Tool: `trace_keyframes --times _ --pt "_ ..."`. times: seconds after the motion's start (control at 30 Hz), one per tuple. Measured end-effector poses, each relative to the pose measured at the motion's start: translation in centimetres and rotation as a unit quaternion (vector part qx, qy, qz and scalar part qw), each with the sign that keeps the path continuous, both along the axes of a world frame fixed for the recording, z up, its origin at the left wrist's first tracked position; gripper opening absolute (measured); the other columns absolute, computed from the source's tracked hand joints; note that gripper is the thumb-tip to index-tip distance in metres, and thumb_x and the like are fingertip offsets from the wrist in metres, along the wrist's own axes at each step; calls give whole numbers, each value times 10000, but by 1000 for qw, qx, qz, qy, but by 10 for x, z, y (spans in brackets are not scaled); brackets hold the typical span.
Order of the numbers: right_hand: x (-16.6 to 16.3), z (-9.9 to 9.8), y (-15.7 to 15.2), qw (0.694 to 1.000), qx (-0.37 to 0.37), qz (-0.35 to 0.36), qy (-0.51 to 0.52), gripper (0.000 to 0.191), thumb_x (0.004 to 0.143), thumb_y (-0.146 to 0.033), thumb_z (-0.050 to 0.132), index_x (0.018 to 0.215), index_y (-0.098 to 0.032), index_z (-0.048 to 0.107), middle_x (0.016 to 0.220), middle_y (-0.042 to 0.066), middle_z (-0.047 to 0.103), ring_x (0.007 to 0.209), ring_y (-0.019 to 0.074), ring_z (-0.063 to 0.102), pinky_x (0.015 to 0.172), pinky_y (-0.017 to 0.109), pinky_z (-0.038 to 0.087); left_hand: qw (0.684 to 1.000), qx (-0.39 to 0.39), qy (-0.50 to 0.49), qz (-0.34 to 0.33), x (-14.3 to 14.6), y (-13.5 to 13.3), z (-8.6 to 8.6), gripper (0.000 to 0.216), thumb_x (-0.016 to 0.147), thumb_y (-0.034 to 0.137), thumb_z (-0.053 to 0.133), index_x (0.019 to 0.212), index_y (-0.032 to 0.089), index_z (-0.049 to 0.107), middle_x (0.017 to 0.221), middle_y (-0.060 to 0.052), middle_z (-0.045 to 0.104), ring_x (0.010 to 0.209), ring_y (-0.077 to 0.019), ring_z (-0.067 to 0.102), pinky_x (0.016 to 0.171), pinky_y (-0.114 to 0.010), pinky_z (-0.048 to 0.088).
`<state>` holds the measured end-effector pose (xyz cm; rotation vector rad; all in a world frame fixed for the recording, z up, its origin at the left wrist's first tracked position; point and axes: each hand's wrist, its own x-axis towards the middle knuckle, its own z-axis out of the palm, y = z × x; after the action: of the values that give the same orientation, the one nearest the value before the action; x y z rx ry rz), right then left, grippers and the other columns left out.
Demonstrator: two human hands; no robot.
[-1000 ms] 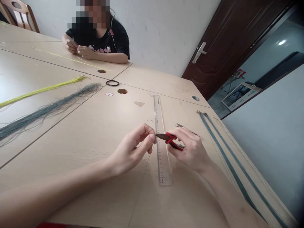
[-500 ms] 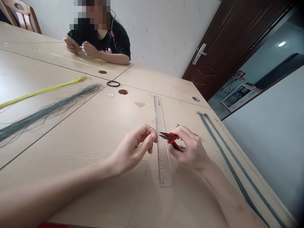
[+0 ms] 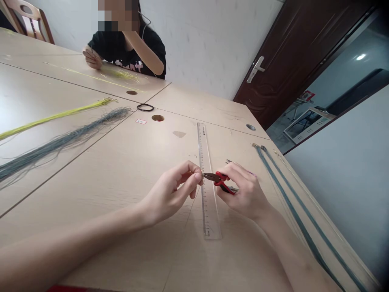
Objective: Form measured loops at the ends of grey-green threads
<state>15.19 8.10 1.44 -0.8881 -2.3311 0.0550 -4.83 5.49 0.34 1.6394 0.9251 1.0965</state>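
Observation:
My left hand point(image 3: 178, 190) is closed in a pinch over the clear ruler's left edge. A thin thread point(image 3: 192, 205) hangs from its fingertips, and the tiny end in the pinch is too small to make out. My right hand point(image 3: 244, 186) grips a pair of pliers point(image 3: 212, 177) with red and black handles. The pliers' jaws are closed, with their tips right at my left fingertips. A second pointed metal tool point(image 3: 228, 162) shows behind the right hand, mostly hidden. Beneath both hands the clear ruler point(image 3: 212, 227) lies lengthwise on the table.
Grey-blue cord bundle point(image 3: 60, 142) and yellow cord bundle point(image 3: 60, 114) lie at left. More blue cords point(image 3: 285, 192) run along the right edge. A black ring point(image 3: 145, 107) sits near a table hole point(image 3: 158, 118). Across the table sits a person point(image 3: 152, 52) in black.
The pliers have moved slightly left to my left fingertips, and their jaws have closed. Across the table, the other person has raised one hand toward the head.

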Motion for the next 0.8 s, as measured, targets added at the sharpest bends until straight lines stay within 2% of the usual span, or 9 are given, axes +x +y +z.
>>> trace_keyframes --times 0.27,0.5,0.63,0.8 --pt "-1 2 0 1000 -5 1 -12 180 683 -60 557 825 -170 559 705 -7 565 654 130 481 631 250 393 999 -13 -24 -22 -1 0 1 208 939 322 377 828 170 467 663 31 483 584 -93 453 577 -259 347" --pt "-7 4 -6 1000 -9 -25 -10 163 675 -79 546 802 -182 550 649 -27 515 578 113 448 556 230 358 997 -9 -53 -52 -2 -2 4 154 911 302 445 838 169 471 730 16 468 663 -109 456 634 -266 368" --pt "-8 3 -6 999 -4 -52 -3 156 684 -80 542 801 -183 535 626 -30 477 567 116 430 536 231 339 997 69 -2 -33 -2 -3 2 190 920 259 421 790 164 521 760 -19 489 714 -136 466 654 -278 389" --pt "-8 1 -6 997 5 -80 7 104 701 -96 529 759 -182 513 582 -35 438 541 118 402 516 237 319 972 227 -27 49 -7 -8 5 301 933 218 366 724 175 578 1068 -92 500 1056 -209 458 910 -367 381"
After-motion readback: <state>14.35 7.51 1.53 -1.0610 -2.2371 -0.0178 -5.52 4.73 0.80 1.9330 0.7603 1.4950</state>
